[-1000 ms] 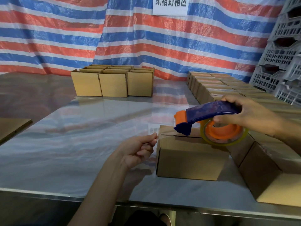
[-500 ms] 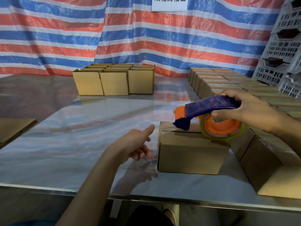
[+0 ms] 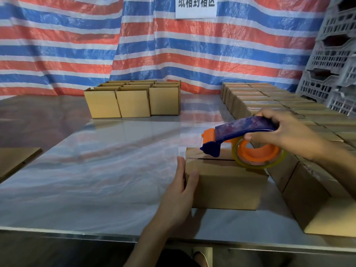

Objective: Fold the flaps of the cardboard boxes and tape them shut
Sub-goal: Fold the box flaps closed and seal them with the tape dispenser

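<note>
At the near edge of the shiny table [image 3: 96, 170] the left hand [image 3: 181, 191] lies against the left end of a cardboard box [image 3: 225, 184], fingers straight along that end face and the thumb flat on the near face just round the corner, pressing rather than curling round it. The box sits on the table right in front of the person, its top flaps folded down with a dark seam running across the top. Over that top hangs a tape dispenser [image 3: 240, 133] with a blue handle and an orange hub. Its nose is just above the seam near the box's left end, and whether it touches the cardboard cannot be told. The clear tape roll [image 3: 269, 163] on it sits over the box's right end. The right hand [image 3: 285, 130] grips the dispenser's handle, fingers wrapped over it from above. A row of boxes [image 3: 308, 191] runs beside the box on its right. A flat cardboard sheet [image 3: 15, 160] lies at the table's left edge. Farther back stands a block of open boxes [image 3: 133, 102], and to its right are rows of closed boxes [image 3: 269, 97]. Grey plastic crates [image 3: 335, 54] are stacked at the far right, before a red, white and blue striped tarp [image 3: 154, 45] bearing a white paper sign [image 3: 196, 7].
</note>
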